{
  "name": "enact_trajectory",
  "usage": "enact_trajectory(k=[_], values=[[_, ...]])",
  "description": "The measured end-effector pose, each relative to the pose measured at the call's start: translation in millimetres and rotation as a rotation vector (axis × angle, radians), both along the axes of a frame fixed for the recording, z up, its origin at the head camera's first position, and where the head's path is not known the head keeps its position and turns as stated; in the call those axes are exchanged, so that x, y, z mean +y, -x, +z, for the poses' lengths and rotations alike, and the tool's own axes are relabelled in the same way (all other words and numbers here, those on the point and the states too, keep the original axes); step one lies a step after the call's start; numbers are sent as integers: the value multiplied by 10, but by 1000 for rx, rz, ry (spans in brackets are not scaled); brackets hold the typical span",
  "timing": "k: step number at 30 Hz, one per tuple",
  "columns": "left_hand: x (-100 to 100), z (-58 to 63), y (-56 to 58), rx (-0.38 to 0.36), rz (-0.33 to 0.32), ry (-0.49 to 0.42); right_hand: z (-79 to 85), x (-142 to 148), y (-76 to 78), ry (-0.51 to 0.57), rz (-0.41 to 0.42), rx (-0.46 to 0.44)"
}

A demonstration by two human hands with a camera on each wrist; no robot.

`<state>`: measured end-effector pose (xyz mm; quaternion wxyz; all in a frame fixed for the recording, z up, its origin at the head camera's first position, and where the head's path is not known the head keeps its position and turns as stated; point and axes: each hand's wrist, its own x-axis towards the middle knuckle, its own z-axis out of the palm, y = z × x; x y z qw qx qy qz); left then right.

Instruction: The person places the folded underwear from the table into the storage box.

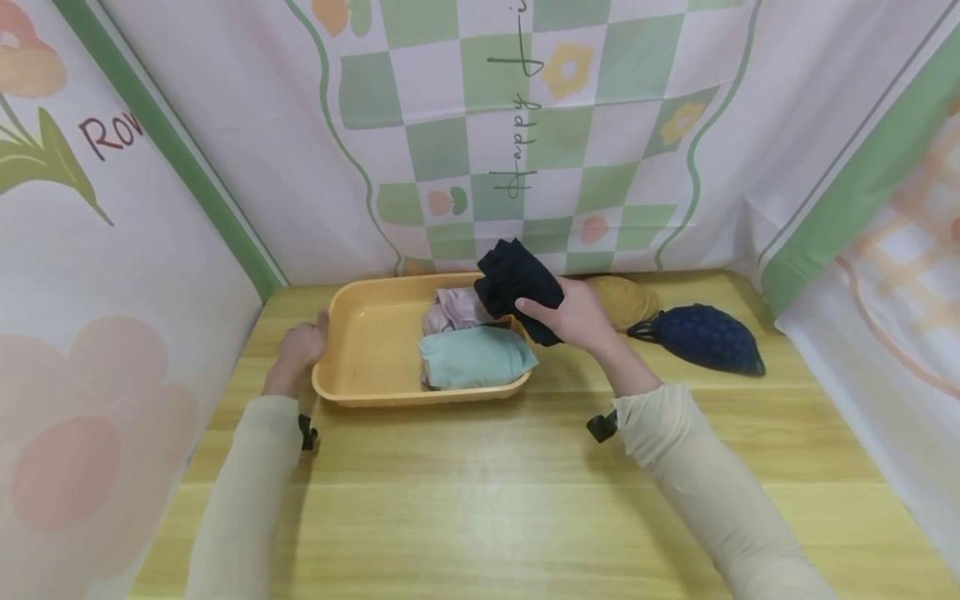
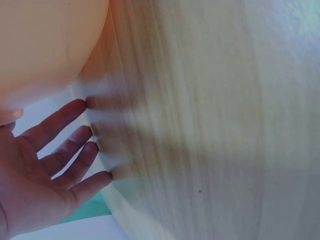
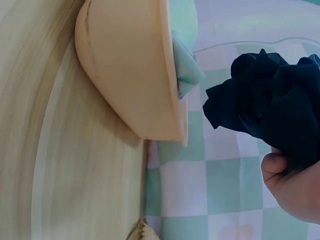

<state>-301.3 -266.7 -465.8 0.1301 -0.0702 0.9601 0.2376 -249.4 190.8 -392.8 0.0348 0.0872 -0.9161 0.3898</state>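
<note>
Right hand [image 1: 576, 321] grips black cloth [image 1: 517, 279] at the tray's [image 1: 375, 350] right end

The right thumb lies across the near face of the black cloth, pressing it against the fingers, which are mostly hidden behind the folds. The cloth is held up off the table [image 1: 465, 500]; the right wrist view shows a gap between it and the yellow-orange tray.

The left hand [image 1: 302, 343] is at the tray's left end. In the left wrist view its four fingers are spread apart and slightly bent, their tips at the table's edge, holding nothing. The thumb is mostly hidden by the tray; whether it presses on it, I cannot tell.

Inside the tray's right half lie a mint-green cloth [image 1: 476, 358] and a pinkish cloth [image 1: 453, 308], the green one nearer the person. On the table to the right, a mustard-yellow bundle [image 1: 622, 302] sits near a navy bundle [image 1: 705, 337] with thin straps.
</note>
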Motion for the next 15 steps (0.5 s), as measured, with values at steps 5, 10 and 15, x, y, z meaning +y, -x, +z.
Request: enact_trajectory(k=[5, 10, 15], values=[[-4, -22, -1, 11, 2, -2, 23, -41, -43, -32, 62, -9], [3, -6, -5, 6, 9, -11, 68, -73, -89, -108, 134, -5], [6, 9, -5, -10, 11, -21, 108, -116, -108, -179, 207, 3]])
